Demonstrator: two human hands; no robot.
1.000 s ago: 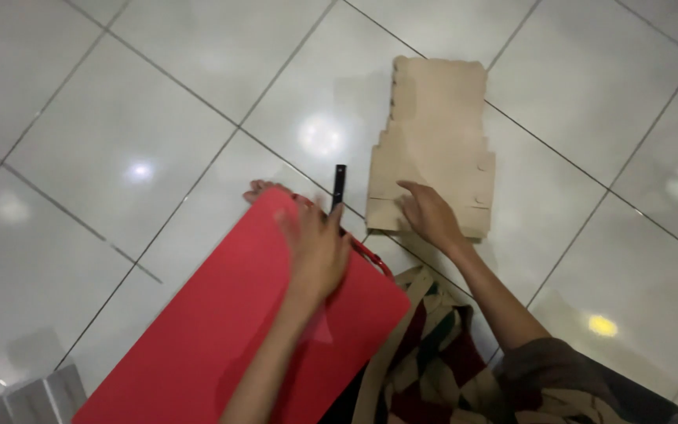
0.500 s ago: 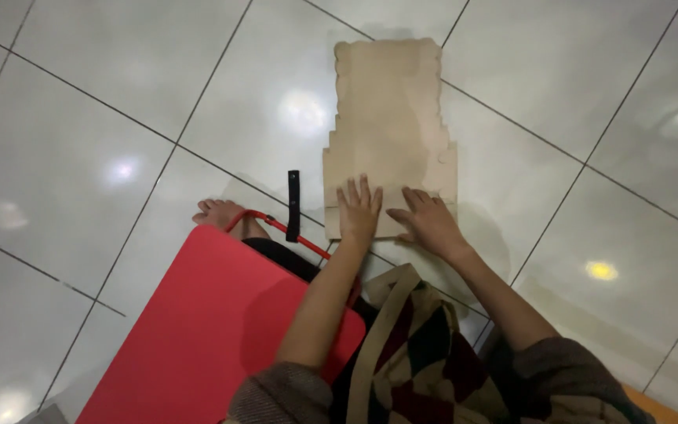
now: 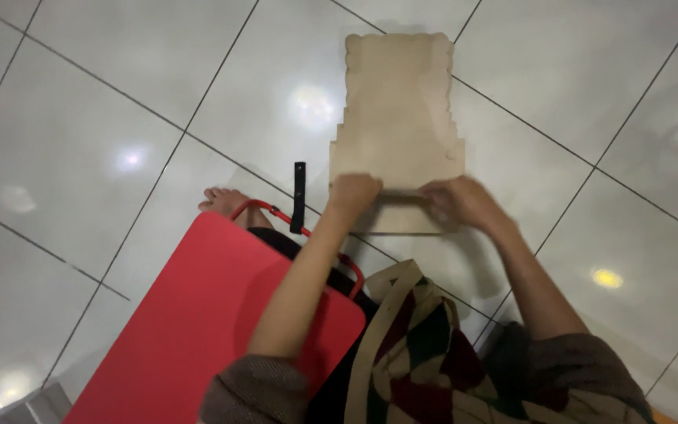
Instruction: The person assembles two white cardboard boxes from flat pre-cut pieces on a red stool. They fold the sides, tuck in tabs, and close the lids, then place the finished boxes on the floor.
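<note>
Cardboard panel (image 3: 398, 118), scalloped edges, flat on tiled floor (image 3: 103, 94); left hand (image 3: 352, 192) and right hand (image 3: 458, 202) grip its near edge (black marker (image 3: 299, 197) just left).

Two bare forearms, sleeves pushed up near elbows. Left sleeve (image 3: 253, 389) at 7 o'clock: brownish-grey knit, ribbed cuff. Right sleeve (image 3: 566, 377) at 5 o'clock: same knit, looser folds. Left hand (image 3: 352, 192) and right hand (image 3: 464, 202) bare, no rings or watch visible, right one blurred. Bare foot (image 3: 225, 202) at 9 o'clock, toes visible.
</note>
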